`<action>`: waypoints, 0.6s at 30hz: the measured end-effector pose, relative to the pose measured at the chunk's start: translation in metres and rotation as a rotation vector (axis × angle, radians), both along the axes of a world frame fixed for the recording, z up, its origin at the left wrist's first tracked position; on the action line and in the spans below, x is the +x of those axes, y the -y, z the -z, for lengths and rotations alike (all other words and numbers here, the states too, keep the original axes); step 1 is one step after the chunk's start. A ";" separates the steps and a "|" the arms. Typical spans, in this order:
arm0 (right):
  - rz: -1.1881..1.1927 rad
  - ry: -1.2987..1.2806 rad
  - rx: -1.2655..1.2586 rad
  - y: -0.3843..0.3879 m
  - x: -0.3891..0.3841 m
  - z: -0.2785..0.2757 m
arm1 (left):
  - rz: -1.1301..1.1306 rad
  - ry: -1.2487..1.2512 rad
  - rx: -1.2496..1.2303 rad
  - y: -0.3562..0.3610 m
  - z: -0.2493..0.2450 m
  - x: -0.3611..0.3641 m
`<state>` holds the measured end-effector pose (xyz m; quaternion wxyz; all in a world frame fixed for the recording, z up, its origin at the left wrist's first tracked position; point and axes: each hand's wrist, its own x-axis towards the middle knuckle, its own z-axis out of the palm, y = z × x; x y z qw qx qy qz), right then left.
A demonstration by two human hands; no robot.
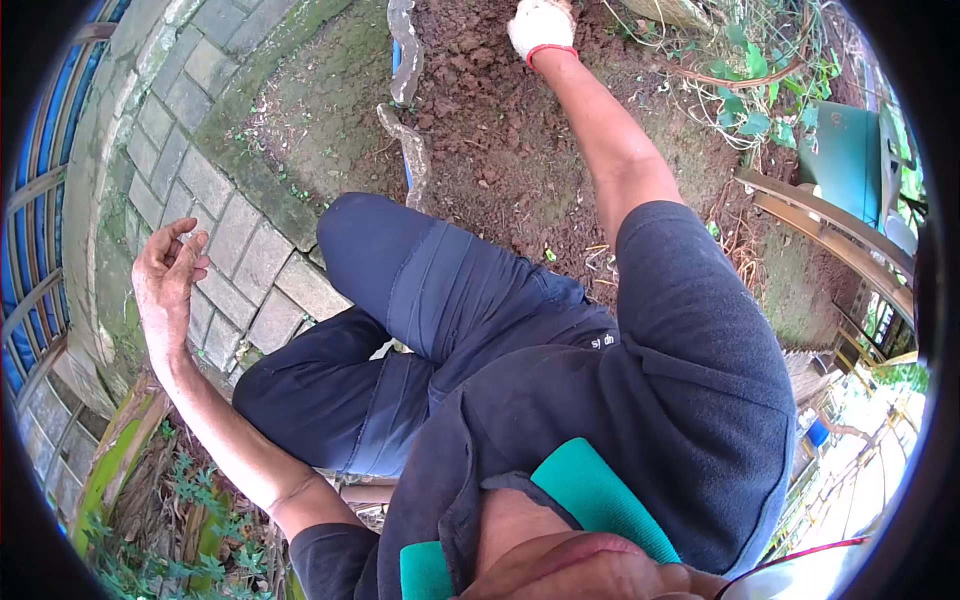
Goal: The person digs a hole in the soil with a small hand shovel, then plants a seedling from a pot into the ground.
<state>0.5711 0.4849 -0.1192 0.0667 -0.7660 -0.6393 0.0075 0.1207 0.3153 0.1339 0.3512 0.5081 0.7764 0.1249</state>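
Observation:
My right hand, in a white knit glove with a red cuff, is stretched out over loose reddish-brown soil at the top edge. The glove is rounded and its fingers are hidden, so I cannot tell what it holds. Bare and smudged with dirt, my left hand hangs over the grey paving bricks at the left. Its fingers are loosely bent and apart, with nothing visible between them. A wavy strip of grey edging, with some blue showing along it, borders the soil on the left.
My bent legs lie between the hands. Mossy ground separates the bricks from the edging. Green vines grow at the upper right, near a green panel and brown rails. A blue fence stands far left.

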 end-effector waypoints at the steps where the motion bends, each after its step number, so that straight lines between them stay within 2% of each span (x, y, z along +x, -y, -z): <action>1: -0.029 -0.008 0.041 0.006 0.000 -0.002 | 0.000 0.002 0.004 0.001 0.000 0.000; 5: -0.124 -0.017 0.241 0.037 0.002 -0.025 | 0.017 -0.006 0.009 0.003 -0.002 0.001; 6: -0.079 -0.048 0.267 0.034 0.012 -0.017 | 0.024 -0.007 0.007 0.004 -0.001 0.000; 8: 0.175 -0.161 0.252 0.014 0.038 0.000 | 0.026 -0.013 -0.010 0.005 -0.001 0.002; 9: 0.267 -0.222 0.119 0.000 0.051 -0.008 | 0.026 -0.017 -0.020 0.006 -0.001 0.002; 10: 0.364 -0.234 0.250 -0.015 0.065 0.015 | 0.025 -0.019 -0.029 0.007 0.001 0.001; 11: 0.015 0.291 0.013 -0.032 0.097 0.046 | 0.023 -0.020 -0.033 0.008 0.002 0.001; 13: 0.353 -0.321 0.372 -0.043 0.081 0.021 | 0.023 -0.020 -0.021 0.007 0.002 -0.003; 14: 0.353 -0.508 0.222 -0.038 0.083 0.009 | 0.010 -0.014 -0.018 0.007 0.001 -0.005; 17: 0.140 -0.350 0.115 -0.011 0.091 0.004 | -0.013 -0.008 -0.017 0.008 0.000 -0.005; 18: 0.110 -0.436 0.108 0.001 0.089 0.001 | -0.019 -0.011 -0.017 0.007 -0.002 -0.003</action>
